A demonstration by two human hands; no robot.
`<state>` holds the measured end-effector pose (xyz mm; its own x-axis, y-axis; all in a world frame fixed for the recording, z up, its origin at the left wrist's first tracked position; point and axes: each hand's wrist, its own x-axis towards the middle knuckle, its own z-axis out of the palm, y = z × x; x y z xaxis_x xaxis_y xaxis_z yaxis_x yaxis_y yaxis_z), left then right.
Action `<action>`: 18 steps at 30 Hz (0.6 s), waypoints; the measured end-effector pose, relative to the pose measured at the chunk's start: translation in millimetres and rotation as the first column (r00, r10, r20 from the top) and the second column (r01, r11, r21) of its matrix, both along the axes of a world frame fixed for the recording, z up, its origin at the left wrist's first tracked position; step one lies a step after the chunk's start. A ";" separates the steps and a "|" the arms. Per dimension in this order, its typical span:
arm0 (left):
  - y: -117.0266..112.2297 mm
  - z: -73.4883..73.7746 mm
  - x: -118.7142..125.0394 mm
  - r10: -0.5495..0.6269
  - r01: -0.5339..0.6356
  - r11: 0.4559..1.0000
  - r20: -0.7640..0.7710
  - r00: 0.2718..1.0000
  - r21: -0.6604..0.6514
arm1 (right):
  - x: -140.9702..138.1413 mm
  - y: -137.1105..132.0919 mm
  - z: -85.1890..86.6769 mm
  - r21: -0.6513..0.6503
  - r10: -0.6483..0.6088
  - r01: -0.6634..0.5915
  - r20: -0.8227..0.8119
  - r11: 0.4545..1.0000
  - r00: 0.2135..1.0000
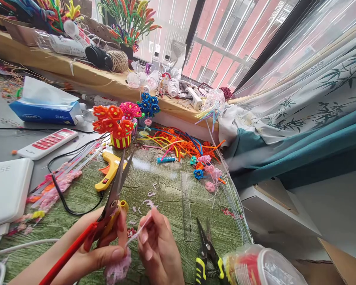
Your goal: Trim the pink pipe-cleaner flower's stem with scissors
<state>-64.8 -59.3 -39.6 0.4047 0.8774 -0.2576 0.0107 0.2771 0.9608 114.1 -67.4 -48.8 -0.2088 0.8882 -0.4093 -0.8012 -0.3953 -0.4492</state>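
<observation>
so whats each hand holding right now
Left hand: closed, holding scissors, a yellow tool and the pink piece.
Right hand: closed, pinching the pink yarn.

The worktop is green, with darker streaks like wood grain. The scissors have grey blades and red on the handle. The soft piece is pale pink, and its strand has the same colour. The glue gun is yellow, its trigger is orange. The flower pot wears upright stripes, yellow and dark; the flowers in it are orange-red with yellow centres. The tissue box is blue. The white curtain carries a dark leaf pattern.
</observation>
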 end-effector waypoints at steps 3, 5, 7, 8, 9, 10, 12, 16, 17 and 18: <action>3.8 -2.7 -0.3 -0.030 0.030 1.000 0.017 0.999 -0.001 | -2.3 -2.4 4.0 0.128 0.089 -0.109 0.153 0.986 0.984; 5.0 -5.0 -2.8 -0.053 0.053 0.999 0.007 0.999 -0.004 | -2.7 -4.0 6.2 0.147 0.122 -0.154 0.206 0.977 0.971; 4.5 -5.0 -4.8 -0.090 0.090 0.996 -0.025 0.996 0.003 | -1.8 -5.1 6.7 0.140 0.112 -0.149 0.244 0.979 0.963; 3.6 -4.2 -5.5 -0.098 0.099 0.995 -0.049 0.994 0.010 | -0.9 -5.5 6.3 0.137 0.106 -0.146 0.264 0.980 0.959; 2.4 -3.1 -5.8 -0.092 0.094 0.995 -0.082 0.992 0.018 | 0.2 -5.6 5.6 0.136 0.099 -0.142 0.282 0.981 0.954; 1.2 -2.0 -6.0 -0.079 0.082 0.996 -0.118 0.990 0.024 | 1.3 -5.6 4.6 0.138 0.094 -0.140 0.294 0.980 0.951; -0.5 -0.6 -6.0 -0.058 0.065 0.997 -0.172 0.983 0.035 | 3.1 -5.1 2.0 0.145 0.096 -0.145 0.299 0.979 0.949; 0.3 1.0 -5.9 -0.106 0.114 0.993 -0.170 0.980 0.039 | 2.3 -3.5 -4.4 0.150 0.107 -0.150 0.263 0.977 0.959; 0.9 2.2 -5.7 -0.113 0.122 0.992 -0.174 0.978 0.041 | 1.3 -3.1 -5.7 0.147 0.110 -0.150 0.251 0.978 0.962; 1.4 4.2 -5.3 -0.109 0.119 0.992 -0.184 0.977 0.043 | 0.4 -2.6 -6.7 0.147 0.110 -0.148 0.239 0.978 0.965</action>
<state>-70.1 -58.0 -35.4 0.4535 0.8427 -0.2901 0.2146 0.2127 0.9533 114.5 -70.1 -55.5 -0.2443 0.9181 -0.3120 -0.6170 -0.3954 -0.6805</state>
